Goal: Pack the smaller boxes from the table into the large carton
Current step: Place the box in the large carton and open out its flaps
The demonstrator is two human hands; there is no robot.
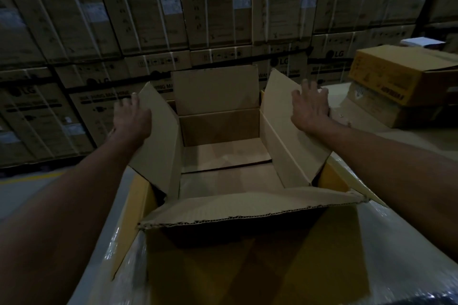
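A large brown carton [220, 129] stands open in front of me with all its flaps up or spread, and its inside holds nothing. My left hand [132, 116] lies flat against the outside of the left flap [158, 141], fingers over its top edge. My right hand [309, 106] presses with spread fingers on the outside of the right flap [280, 116]. The near flap [247, 208] folds out toward me. Smaller yellow-brown boxes [406, 77] are stacked on the table at the right.
The carton sits on a surface wrapped in shiny plastic film [401, 250] with yellow cardboard under it. A wall of strapped appliance cartons [148, 20] fills the background. Grey floor [27, 188] with a yellow line lies to the left.
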